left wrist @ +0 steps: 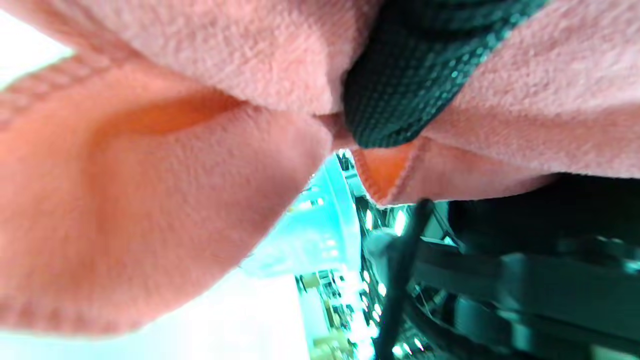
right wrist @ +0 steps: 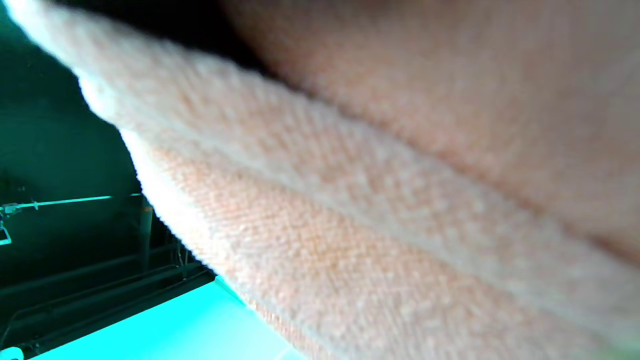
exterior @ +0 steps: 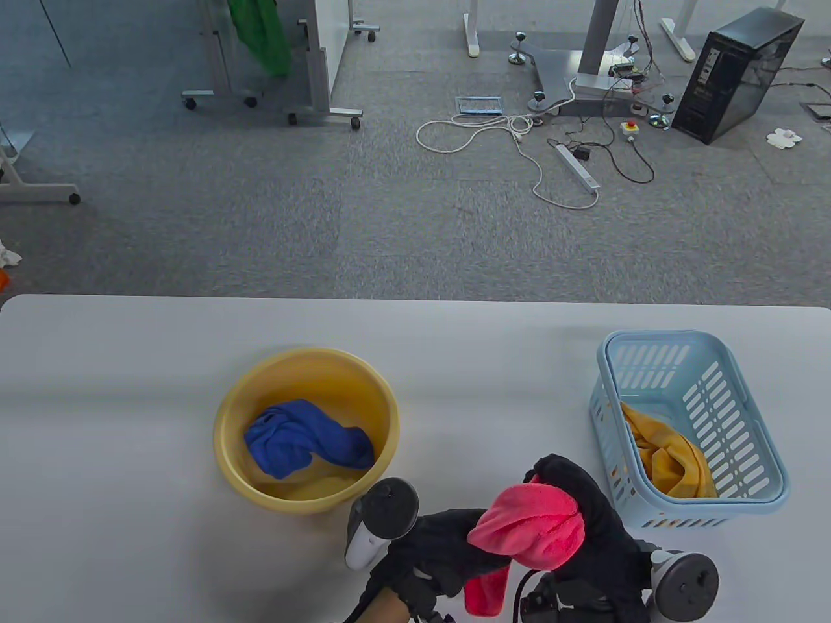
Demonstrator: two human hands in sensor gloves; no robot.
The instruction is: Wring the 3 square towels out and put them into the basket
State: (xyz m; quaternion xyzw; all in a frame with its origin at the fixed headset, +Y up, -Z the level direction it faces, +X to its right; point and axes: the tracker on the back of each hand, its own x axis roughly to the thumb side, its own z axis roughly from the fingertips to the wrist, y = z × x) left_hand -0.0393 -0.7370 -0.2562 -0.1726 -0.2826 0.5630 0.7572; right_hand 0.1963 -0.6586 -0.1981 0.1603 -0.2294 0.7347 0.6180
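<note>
Wringing towel 2 of 3: both your hands clench the pink towel [exterior: 529, 529] above the counter [exterior: 130, 402].
Your left hand [exterior: 435, 551] and right hand [exterior: 587, 513] each grip it; 1 yellow towel [exterior: 669, 457] lies in the basket [exterior: 759, 448], the blue towel [exterior: 305, 441] (untouched) in the yellow basin [exterior: 227, 415]. Wringing here may drip onto the counter, since the basin sits to the left.

surface: white table [exterior: 130, 389] | on it: yellow basin [exterior: 234, 467] — left; blue basket [exterior: 766, 454] — right
</note>
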